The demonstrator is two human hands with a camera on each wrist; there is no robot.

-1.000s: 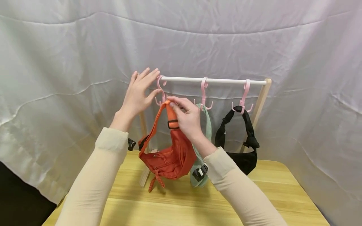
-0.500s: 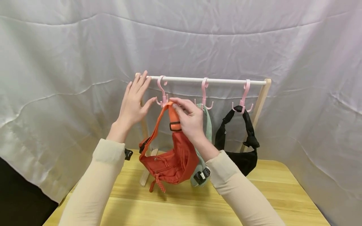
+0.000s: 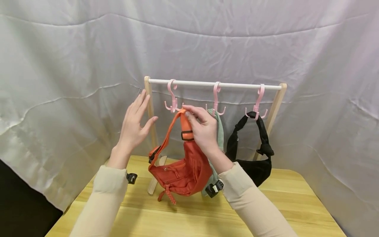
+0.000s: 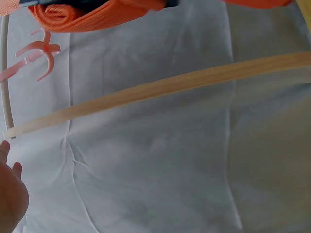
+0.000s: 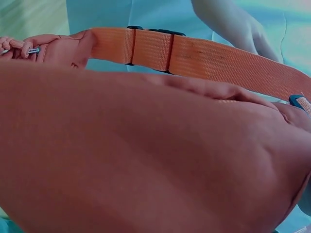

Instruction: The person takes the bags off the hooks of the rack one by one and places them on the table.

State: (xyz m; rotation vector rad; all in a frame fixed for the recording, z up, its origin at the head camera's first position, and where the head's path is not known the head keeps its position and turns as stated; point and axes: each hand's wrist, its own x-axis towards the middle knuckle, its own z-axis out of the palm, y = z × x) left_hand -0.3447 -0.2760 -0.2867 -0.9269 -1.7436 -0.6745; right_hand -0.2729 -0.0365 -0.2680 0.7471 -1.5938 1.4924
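Note:
In the head view my right hand pinches the top of the orange strap of a red bag, which hangs beneath it. That strap top is close to the prongs of the left pink hook; whether they touch cannot be told. Left of the hook, my left hand is held up with its fingers straight, touching nothing visible. The left wrist view shows the pink hook and part of the orange strap. Across the right wrist view runs the buckled strap, with the red bag large in front.
A white rod on wooden posts carries the hooks. A green bag hangs from the middle hook, partly behind my right hand. From the right hook hangs a black bag. The wooden table lies below.
My left hand has moved down and left, away from the left hook. The right hand, still pinching the strap, has shifted slightly right and down in the view, and the bag with it.

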